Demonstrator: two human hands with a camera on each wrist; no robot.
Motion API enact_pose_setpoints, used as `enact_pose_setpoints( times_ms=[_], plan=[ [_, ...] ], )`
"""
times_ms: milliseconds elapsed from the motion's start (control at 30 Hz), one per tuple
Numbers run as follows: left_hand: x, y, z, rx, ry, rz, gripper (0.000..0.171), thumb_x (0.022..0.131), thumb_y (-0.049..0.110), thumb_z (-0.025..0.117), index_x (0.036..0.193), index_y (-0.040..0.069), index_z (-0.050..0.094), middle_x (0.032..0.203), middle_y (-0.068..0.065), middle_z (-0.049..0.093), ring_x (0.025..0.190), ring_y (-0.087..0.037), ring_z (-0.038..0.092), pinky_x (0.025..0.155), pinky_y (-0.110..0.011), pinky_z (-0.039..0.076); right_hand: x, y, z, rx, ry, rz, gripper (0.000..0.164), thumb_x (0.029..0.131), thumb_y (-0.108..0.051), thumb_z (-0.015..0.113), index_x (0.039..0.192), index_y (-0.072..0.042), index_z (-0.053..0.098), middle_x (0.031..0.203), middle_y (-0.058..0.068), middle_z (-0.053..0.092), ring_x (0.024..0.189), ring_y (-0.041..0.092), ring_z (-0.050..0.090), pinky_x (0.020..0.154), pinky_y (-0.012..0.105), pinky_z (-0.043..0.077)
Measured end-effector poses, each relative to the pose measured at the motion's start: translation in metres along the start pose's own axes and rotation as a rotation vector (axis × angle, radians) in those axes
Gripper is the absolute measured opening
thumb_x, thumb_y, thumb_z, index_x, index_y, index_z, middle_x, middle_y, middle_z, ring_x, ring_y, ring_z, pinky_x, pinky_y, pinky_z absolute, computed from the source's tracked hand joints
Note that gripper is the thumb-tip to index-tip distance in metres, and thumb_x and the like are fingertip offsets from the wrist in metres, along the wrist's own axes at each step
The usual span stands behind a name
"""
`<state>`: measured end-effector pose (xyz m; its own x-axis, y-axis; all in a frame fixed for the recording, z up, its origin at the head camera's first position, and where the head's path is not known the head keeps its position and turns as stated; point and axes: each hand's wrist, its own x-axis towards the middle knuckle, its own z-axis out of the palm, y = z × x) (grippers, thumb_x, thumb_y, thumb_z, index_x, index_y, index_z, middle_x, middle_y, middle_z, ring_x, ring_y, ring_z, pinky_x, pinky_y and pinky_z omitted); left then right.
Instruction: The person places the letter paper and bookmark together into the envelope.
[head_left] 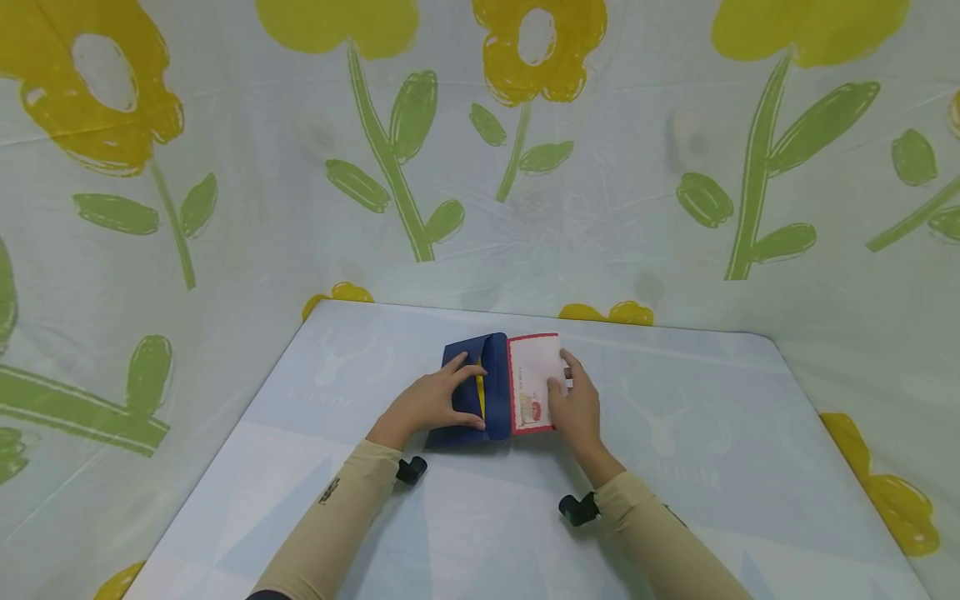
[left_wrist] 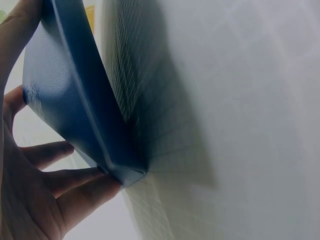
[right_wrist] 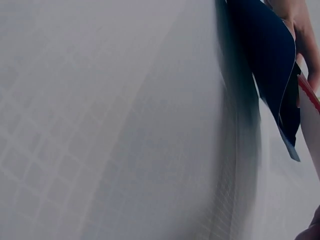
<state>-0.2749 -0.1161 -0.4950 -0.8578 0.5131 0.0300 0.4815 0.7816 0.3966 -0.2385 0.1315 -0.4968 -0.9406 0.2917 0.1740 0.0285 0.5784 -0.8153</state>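
A dark blue envelope (head_left: 498, 396) is held by my left hand (head_left: 429, 402), whose thumb and fingers spread across its open mouth. A yellow strip (head_left: 481, 392) shows inside that opening. My right hand (head_left: 577, 410) pinches a white card (head_left: 534, 362) with a red border by its right side, thumb on top. The card has a small printed picture and stands just right of the envelope's flap. In the left wrist view, the envelope (left_wrist: 75, 85) is tilted off the table. In the right wrist view, the card (right_wrist: 311, 135) is beside the envelope (right_wrist: 265, 55), mostly cut off.
Beneath both hands lies a pale blue patterned table (head_left: 480, 533). A white curtain (head_left: 600, 208) with yellow flowers and green leaves surrounds its back and sides. Black wrist cameras sit by the left cuff (head_left: 412, 470) and the right cuff (head_left: 578, 509).
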Motion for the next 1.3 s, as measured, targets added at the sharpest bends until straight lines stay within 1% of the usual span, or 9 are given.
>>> enact_pose_setpoints(
  times_ms=[133,367,533,700,900,1033,1133,1300],
  plan=[
    [0.001,-0.001,0.001,0.006,0.006,-0.004,0.089,0.057,0.079,0.063,0.135,0.044,0.038,0.154,-0.005,0.019,0.117,-0.037,0.051,0.091,-0.050,0.044,-0.001,-0.002,0.003,-0.001,-0.002,0.005,0.057,0.090,-0.026,0.060,0.142,-0.027,0.036,0.110,0.005,0.053,0.087,0.019,0.048,0.074,0.032,0.045],
    [0.001,-0.001,0.003,-0.004,-0.006,-0.036,0.088,0.057,0.077,0.065,0.135,0.047,0.037,0.154,-0.003,0.018,0.118,-0.037,0.050,0.092,-0.050,0.043,-0.002,-0.005,0.009,-0.010,-0.003,-0.016,0.056,0.091,-0.025,0.059,0.142,-0.025,0.036,0.109,0.005,0.054,0.086,0.019,0.048,0.073,0.031,0.044],
    [0.000,0.000,0.001,-0.002,-0.006,-0.034,0.089,0.057,0.079,0.063,0.135,0.046,0.037,0.154,-0.002,0.018,0.117,-0.037,0.051,0.091,-0.050,0.044,-0.003,-0.007,0.011,-0.009,-0.001,-0.033,0.056,0.090,-0.025,0.059,0.142,-0.022,0.037,0.110,0.007,0.054,0.087,0.020,0.049,0.073,0.031,0.043],
    [-0.001,0.001,0.000,-0.001,-0.014,-0.035,0.089,0.057,0.079,0.063,0.135,0.045,0.037,0.154,-0.004,0.018,0.119,-0.038,0.049,0.092,-0.051,0.043,-0.003,-0.007,0.013,-0.022,-0.005,-0.040,0.055,0.091,-0.023,0.058,0.141,-0.020,0.038,0.110,0.008,0.055,0.085,0.020,0.049,0.071,0.031,0.042],
    [0.000,0.002,-0.001,-0.001,-0.010,-0.030,0.088,0.058,0.078,0.064,0.135,0.044,0.038,0.154,-0.005,0.019,0.119,-0.039,0.049,0.092,-0.052,0.043,-0.003,-0.009,0.017,-0.035,-0.025,-0.012,0.056,0.091,-0.024,0.058,0.142,-0.021,0.037,0.111,0.007,0.055,0.086,0.020,0.049,0.073,0.031,0.043],
    [0.000,0.002,-0.001,-0.007,-0.013,-0.024,0.088,0.059,0.075,0.066,0.136,0.041,0.039,0.153,-0.007,0.020,0.119,-0.040,0.048,0.092,-0.053,0.043,-0.004,-0.011,0.020,-0.041,-0.031,-0.016,0.056,0.090,-0.024,0.059,0.141,-0.021,0.037,0.110,0.007,0.055,0.083,0.020,0.049,0.071,0.031,0.044],
    [0.000,0.003,-0.001,-0.004,-0.013,-0.029,0.088,0.059,0.075,0.066,0.136,0.042,0.039,0.154,-0.006,0.020,0.119,-0.039,0.048,0.092,-0.052,0.043,-0.005,-0.011,0.022,-0.049,-0.029,-0.031,0.055,0.090,-0.023,0.059,0.141,-0.020,0.037,0.109,0.007,0.055,0.080,0.020,0.049,0.069,0.030,0.043],
    [0.001,0.001,0.000,0.006,-0.005,-0.022,0.089,0.057,0.078,0.063,0.135,0.044,0.038,0.153,-0.006,0.020,0.118,-0.038,0.050,0.092,-0.051,0.043,-0.005,-0.013,0.025,-0.068,-0.035,-0.015,0.057,0.090,-0.024,0.060,0.142,-0.022,0.036,0.110,0.006,0.055,0.080,0.020,0.049,0.070,0.030,0.046]
  ],
)
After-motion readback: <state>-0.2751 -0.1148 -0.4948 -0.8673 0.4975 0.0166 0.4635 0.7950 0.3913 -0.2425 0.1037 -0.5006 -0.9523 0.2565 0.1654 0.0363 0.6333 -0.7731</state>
